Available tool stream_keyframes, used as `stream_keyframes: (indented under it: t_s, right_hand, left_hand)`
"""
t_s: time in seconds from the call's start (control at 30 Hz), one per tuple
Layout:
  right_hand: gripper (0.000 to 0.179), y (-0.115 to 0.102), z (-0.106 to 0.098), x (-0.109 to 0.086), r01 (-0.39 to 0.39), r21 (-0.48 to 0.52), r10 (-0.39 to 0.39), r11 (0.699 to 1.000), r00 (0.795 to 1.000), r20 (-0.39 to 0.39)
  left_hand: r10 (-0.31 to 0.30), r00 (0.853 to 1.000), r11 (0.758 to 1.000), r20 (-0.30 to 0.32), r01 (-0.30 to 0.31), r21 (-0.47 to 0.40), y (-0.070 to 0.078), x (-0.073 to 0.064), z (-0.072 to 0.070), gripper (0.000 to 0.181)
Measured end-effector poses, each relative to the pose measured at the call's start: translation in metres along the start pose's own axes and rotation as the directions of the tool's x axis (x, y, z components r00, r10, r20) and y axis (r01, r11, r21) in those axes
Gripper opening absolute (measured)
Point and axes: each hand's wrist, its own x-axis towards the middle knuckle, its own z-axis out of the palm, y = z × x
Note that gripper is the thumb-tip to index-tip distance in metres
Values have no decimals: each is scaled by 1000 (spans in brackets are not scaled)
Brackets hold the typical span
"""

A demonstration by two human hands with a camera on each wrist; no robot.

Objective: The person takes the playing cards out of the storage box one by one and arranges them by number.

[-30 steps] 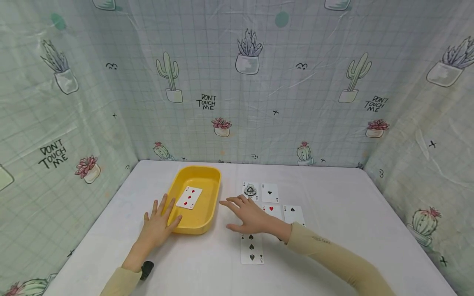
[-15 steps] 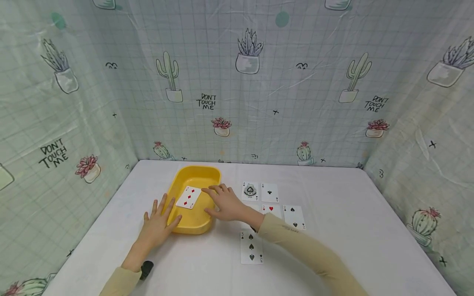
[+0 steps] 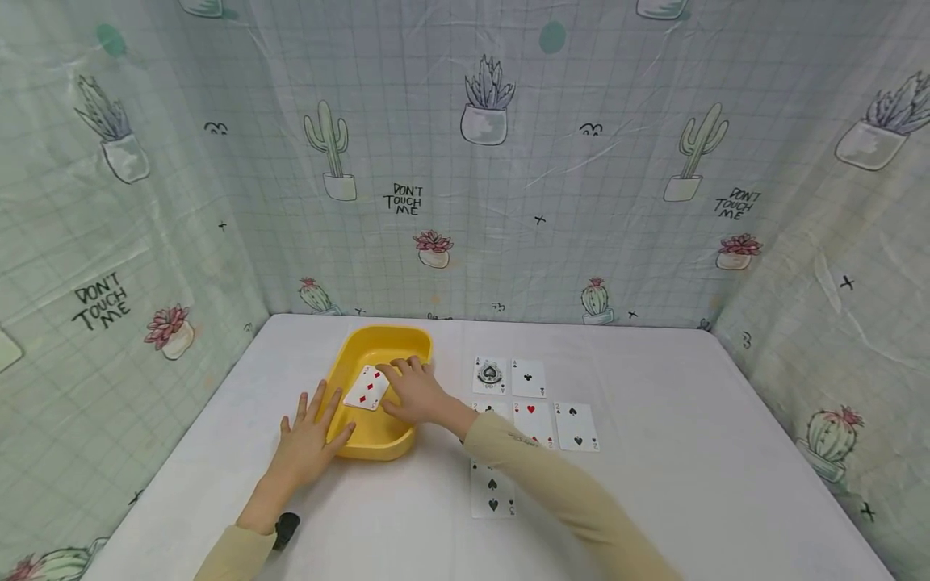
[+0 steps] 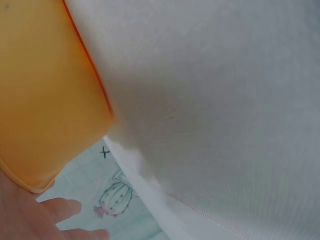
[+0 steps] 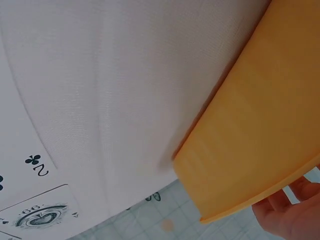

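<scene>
A yellow tray [image 3: 378, 442] stands at the left of the table, with a three of diamonds playing card [image 3: 366, 390] lying face up inside. My left hand [image 3: 305, 444] rests on the tray's near left rim, fingers spread and straight. Reaching over the right rim, my right hand [image 3: 416, 393] has its fingertips at the card's right edge; whether they touch it I cannot tell. Its fingers are loosely bent, thumb apart. In the left wrist view, part of my left hand [image 4: 30, 215] shows beside the tray wall. The right wrist view catches my right hand [image 5: 290, 215] beyond the rim.
Right of the tray lie an ace of spades [image 3: 490, 375], ace of clubs [image 3: 528, 378], two of clubs [image 3: 488, 408], two of hearts [image 3: 532, 418], two of spades [image 3: 577, 427] and three of spades [image 3: 492, 494]. My right sleeve [image 3: 552, 484] partly covers some. Patterned cloth surrounds the table.
My right hand has moved left from above the laid-out cards, across the tray's right rim, to the three of diamonds. My left hand has stayed on the rim.
</scene>
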Motion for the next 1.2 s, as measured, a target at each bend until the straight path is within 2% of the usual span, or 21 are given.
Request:
stream_keyframes:
  t_s: [0.2,0.43,0.87,1.2]
  right_hand:
    - [62,-5,10,16,-50,-34,52,998,997,57]
    - [65,-13,17,28,-91,-4,91,996,992,91]
    - [68,-28,25,41,-140,-21,142,990,973,180]
    - [70,-26,34,45,-177,-35,180,984,955,235]
  left_hand:
    - [10,1000,1000,-14,-9,0,-1,1,1,69]
    - [25,999,1000,-39,-26,-5,-2,-1,3,68]
    - [18,999,1000,-37,-19,-15,-1,1,2,67]
    - [17,999,1000,-27,-18,-18,-1,0,1,67]
